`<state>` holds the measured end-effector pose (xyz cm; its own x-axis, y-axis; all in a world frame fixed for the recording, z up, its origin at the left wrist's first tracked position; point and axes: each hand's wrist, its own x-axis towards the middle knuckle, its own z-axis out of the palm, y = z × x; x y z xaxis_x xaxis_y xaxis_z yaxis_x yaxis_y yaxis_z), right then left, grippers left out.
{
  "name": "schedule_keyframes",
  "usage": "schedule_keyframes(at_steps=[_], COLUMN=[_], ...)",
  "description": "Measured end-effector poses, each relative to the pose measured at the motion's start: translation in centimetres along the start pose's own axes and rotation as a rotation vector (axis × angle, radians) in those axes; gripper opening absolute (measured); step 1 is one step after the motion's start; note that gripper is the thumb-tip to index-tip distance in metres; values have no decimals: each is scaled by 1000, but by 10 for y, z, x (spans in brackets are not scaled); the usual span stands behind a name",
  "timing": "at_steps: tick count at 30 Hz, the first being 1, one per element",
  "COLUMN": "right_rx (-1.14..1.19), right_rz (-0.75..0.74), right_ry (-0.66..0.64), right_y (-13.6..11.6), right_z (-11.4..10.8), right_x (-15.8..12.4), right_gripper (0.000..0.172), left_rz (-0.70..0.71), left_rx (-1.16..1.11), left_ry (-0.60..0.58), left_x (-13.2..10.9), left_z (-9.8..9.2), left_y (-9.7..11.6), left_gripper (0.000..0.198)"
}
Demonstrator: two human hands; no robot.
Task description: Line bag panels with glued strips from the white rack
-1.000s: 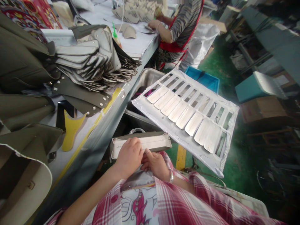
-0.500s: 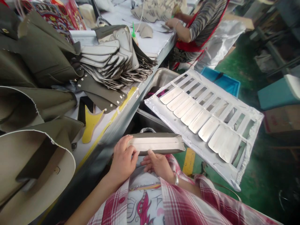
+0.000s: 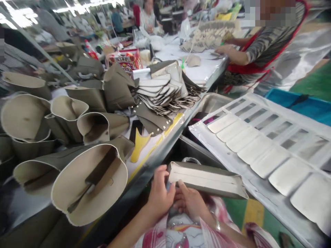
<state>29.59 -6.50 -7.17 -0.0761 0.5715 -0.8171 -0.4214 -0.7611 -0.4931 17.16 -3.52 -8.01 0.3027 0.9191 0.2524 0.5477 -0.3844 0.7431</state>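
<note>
In front of my body is a long, narrow olive-grey leather-like piece [image 3: 207, 179] with raised edges and a pale inner face, marked by a thin line along its middle. My left hand [image 3: 161, 187] grips its left end, fingers bent around the corner. Along the near edge, my right hand [image 3: 190, 198] presses with its thumb while the fingers curl below, partly hidden. The piece slants down to the right. Behind it, a shiny ring-shaped thing [image 3: 191, 160] shows. A white slotted board [image 3: 229, 153] with a row of pale rounded pieces [image 3: 254, 150] lies to the right.
A table [image 3: 144, 155] on the left bears olive bag-like shells [image 3: 89, 184], stacked pale-faced flaps [image 3: 160, 89], studded strips [image 3: 150, 117] and a yellow template [image 3: 139, 144]. A grey bin [image 3: 204, 148] stands under the board. A co-worker's arm [image 3: 240, 55] reaches over the far table edge.
The view has swung up and left, showing more of the table and room. The piece now tilts down to the right, and my hands are closer together at its left end.
</note>
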Motion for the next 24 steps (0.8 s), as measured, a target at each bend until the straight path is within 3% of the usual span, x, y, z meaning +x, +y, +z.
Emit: schedule_keyframes(at_steps=[3, 7, 11, 14, 17, 20, 22, 24], right_rx=[-31, -76, -124, -214, -292, -326, -304, -252], right_rz=[19, 17, 150, 78, -142, -476, -739, -909], right_ry=[-6, -48, -318, -490, -421, -191, -89, -7], right_y=[-1, 0, 6, 12, 15, 13, 11, 8], right_z=[8, 9, -10, -30, -47, -61, -69, -79], right_x=[-1, -7, -21, -35, -50, -63, -70, -77], right_gripper=[43, 50, 65, 64, 55, 47, 43, 40], left_rz=[-26, -255, -374, -417, -404, -288, -176, -57], left_rx=[11, 372, 401, 370, 307, 152, 112, 70], left_ry=[124, 344, 357, 362, 375, 288, 68, -204], left_x=[11, 57, 98, 102, 79, 35, 2, -22], left_z=[-14, -38, -52, -56, -48, -20, 8, 34], left_y=[-26, -59, -74, -74, -54, -4, 35, 71], left_gripper=[25, 38, 46, 55, 64, 65, 56, 42])
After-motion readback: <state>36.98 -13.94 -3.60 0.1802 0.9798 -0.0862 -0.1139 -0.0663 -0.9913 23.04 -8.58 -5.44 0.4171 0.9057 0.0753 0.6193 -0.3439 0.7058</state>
